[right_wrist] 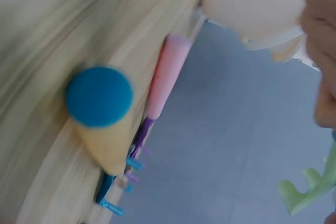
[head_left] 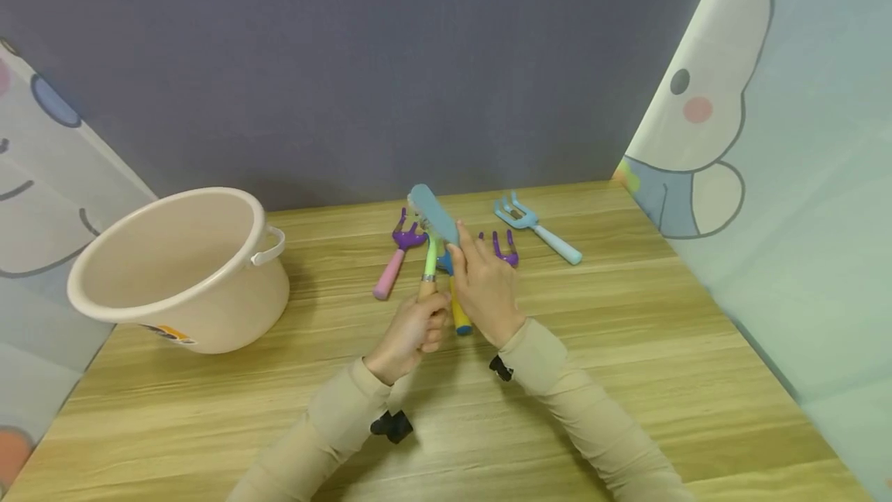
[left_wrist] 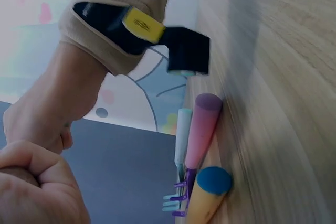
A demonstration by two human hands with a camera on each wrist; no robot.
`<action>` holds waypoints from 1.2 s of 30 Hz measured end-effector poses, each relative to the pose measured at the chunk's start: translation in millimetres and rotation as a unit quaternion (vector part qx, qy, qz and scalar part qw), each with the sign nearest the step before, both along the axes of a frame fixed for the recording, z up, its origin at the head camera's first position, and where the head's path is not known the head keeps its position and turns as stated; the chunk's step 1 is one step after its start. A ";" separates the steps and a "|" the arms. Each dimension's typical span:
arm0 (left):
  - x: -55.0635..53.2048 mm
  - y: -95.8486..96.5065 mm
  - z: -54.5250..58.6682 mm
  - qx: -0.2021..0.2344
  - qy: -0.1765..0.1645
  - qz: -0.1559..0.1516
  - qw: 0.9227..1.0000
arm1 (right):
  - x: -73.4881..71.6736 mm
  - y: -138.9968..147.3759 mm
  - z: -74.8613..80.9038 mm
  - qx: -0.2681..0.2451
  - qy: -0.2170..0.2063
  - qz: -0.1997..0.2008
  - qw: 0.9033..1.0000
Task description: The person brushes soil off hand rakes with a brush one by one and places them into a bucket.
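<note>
Fingers [head_left: 435, 322] grip one green fork [head_left: 431, 256] (left), one blue tool [head_left: 435, 213] (right), near four forks [head_left: 389, 274].

Green tool's handle [head_left: 427, 287] partly hidden

Soft light fills the head view, with pale glare on the surface [head_left: 627, 316] in front of the yellow handle [head_left: 460, 314], faint shadows beside it; wrist views are dimmer, the right one blurred.
</note>
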State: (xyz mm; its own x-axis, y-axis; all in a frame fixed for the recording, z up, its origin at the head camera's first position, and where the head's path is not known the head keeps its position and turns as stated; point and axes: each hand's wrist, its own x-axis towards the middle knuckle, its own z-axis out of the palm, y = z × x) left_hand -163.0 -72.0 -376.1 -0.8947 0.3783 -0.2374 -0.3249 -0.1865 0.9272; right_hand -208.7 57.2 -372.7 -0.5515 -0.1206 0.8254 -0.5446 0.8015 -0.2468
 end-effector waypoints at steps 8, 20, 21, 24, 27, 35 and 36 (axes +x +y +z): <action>1.2 -5.9 -4.5 -0.013 -0.011 -0.009 1.000 | 0.9 2.6 7.1 -0.069 -0.099 0.036 0.992; 4.3 -12.6 -4.6 0.002 -0.008 -0.017 1.000 | -3.8 19.7 11.4 -0.110 -0.147 0.046 0.982; 4.7 -13.9 -4.5 0.004 -0.007 -0.016 1.000 | -3.9 21.7 11.3 -0.111 -0.154 0.046 0.981; 3.6 -17.1 -3.9 0.009 -0.003 -0.017 1.000 | -5.7 29.5 10.4 -0.115 -0.174 0.040 0.977; 2.8 -20.6 -3.1 0.013 -0.001 -0.021 1.000 | -8.1 37.1 9.1 -0.119 -0.191 0.030 0.974; 3.4 -27.1 -2.1 0.021 0.013 -0.056 0.998 | -9.9 57.9 8.8 -0.116 -0.201 0.001 0.973; 3.3 -27.6 -2.0 0.021 0.018 -0.061 0.998 | -9.8 61.2 8.8 -0.117 -0.204 -0.005 0.972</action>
